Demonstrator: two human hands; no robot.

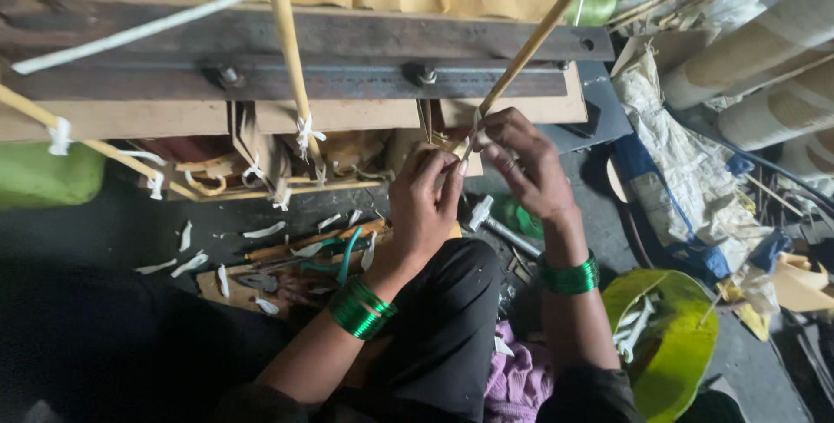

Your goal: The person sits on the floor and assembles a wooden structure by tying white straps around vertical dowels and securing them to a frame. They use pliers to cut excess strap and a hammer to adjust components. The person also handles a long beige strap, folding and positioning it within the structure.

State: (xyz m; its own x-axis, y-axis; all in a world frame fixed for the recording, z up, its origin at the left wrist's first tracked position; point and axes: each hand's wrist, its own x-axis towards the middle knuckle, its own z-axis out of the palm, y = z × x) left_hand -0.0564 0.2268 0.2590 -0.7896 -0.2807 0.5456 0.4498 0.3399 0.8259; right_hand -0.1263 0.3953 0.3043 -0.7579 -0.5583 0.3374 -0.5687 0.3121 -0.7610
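Note:
My left hand [426, 197] and my right hand [526, 167] meet at the lower end of a thin bamboo stick [539, 36] that slants up to the right. Both pinch the stick's tip, where a small white strip [476, 128] is wrapped or held. Each wrist carries a stack of green bangles [360, 308]. Another bamboo stick [287, 41] with a white tie [306, 132] stands to the left, and one more [104, 147] lies slanted at the far left.
A dark metal bar with bolts [347, 62] tops a wooden frame [130, 119]. White strips [261, 232] litter the dark floor beside a teal cord [347, 254]. A yellow-green bag [669, 336] of white strips sits at lower right, with crumpled sacks [686, 162] and rolls [764, 41] behind.

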